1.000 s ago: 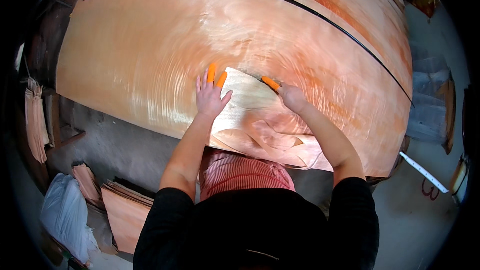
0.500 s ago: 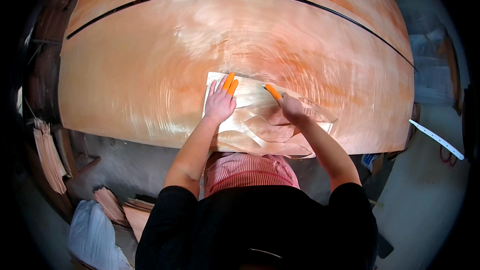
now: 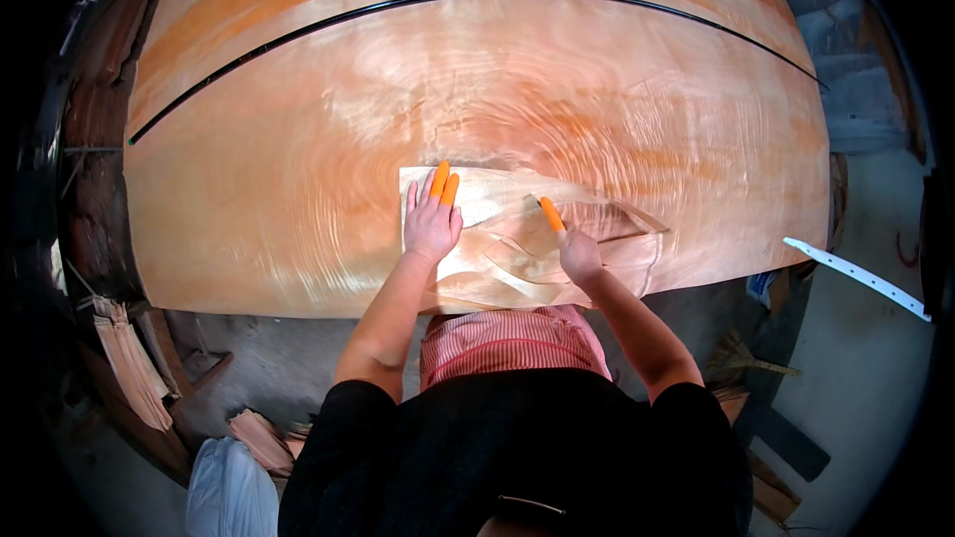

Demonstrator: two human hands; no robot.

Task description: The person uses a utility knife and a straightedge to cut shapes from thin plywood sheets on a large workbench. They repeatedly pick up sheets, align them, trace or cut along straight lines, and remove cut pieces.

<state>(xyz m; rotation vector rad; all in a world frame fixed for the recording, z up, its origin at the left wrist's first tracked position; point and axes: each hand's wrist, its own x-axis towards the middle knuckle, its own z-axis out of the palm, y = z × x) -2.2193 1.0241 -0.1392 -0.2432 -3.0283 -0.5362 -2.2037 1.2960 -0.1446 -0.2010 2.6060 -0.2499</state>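
My left hand [image 3: 434,229] lies flat with fingers stretched out on a pale sheet of wood veneer [image 3: 417,201], with orange covers on two of its fingers. To its right, my right hand [image 3: 580,254] is closed around a small thin blade [image 3: 534,200]; only a dark tip shows past the orange-covered forefinger, and the rest is hidden in the hand. The tip touches or sits just above the veneer. Loose curled veneer strips [image 3: 522,281] lie between my hands and the near edge. Under it all spreads a large orange-brown veneer sheet [image 3: 254,189].
A long thin black strip [image 3: 398,8] curves across the far part of the large sheet. A white strip with holes [image 3: 858,275] juts past the right edge. Veneer bundles [image 3: 131,363] and a white plastic bag [image 3: 231,487] are at lower left. A small broom [image 3: 741,351] lies lower right.
The whole view has shifted and turned slightly. My right hand with the blade has moved a little to the right along the veneer; my left hand holds its place on the sheet.
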